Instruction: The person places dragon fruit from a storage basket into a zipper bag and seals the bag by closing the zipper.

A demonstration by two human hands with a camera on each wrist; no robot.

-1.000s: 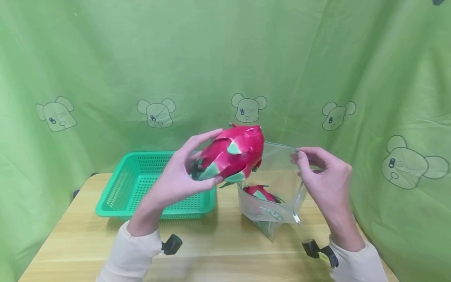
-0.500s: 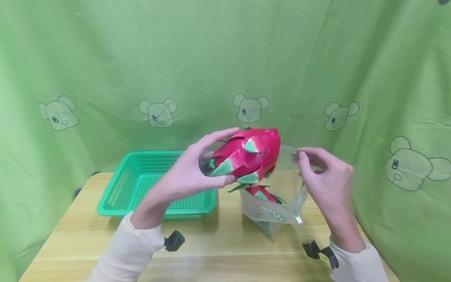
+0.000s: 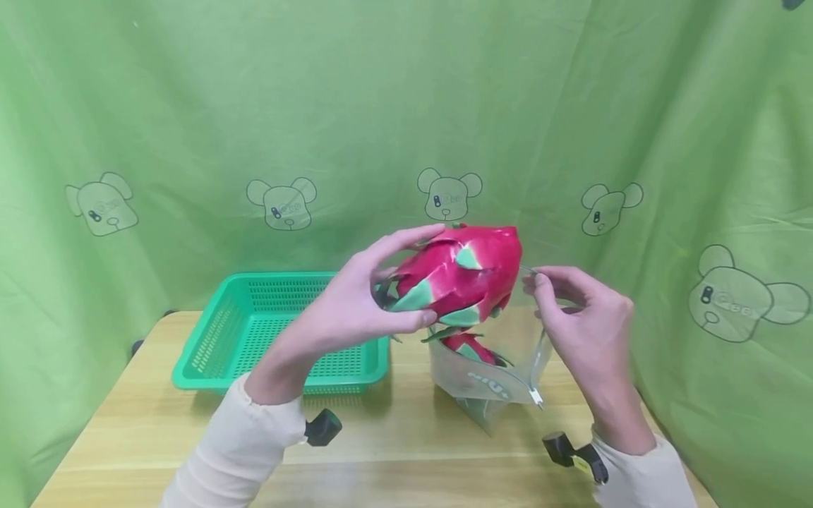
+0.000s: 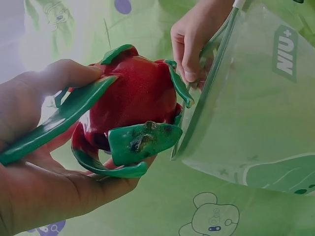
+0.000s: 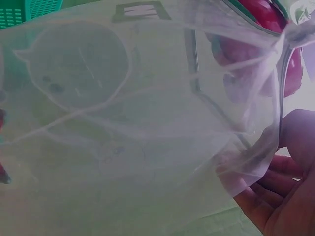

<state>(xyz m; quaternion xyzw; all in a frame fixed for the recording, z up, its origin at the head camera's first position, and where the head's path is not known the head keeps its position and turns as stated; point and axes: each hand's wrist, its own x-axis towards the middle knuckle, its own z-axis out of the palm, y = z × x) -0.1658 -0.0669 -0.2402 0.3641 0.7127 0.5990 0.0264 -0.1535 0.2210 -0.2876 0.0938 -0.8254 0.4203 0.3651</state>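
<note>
In the head view my left hand [image 3: 343, 303] grips a red dragon fruit [image 3: 464, 279] with green-tipped scales, thumb on the near side and fingers over the top. The fruit is held above the mouth of a clear zip bag [image 3: 483, 384], which stands unzipped on the table. My right hand [image 3: 587, 317] pinches the bag's rim at its right corner, as the right wrist view also shows with the hand [image 5: 280, 191] at the bag's edge. A second dragon fruit [image 3: 470, 347] shows inside the bag, partly hidden by the held fruit and the bag's front wall.
A green plastic basket [image 3: 209, 381] with slotted walls stands on the left of the wooden table [image 3: 381, 458]. The bag's white slider [image 3: 536, 396] hangs at its front right corner. A green curtain [image 3: 368, 106] with printed bear heads surrounds the table.
My left hand has carried the dragon fruit to the right, from beside the bag to over its opening. My right hand has kept its pinch on the rim and barely moved.
</note>
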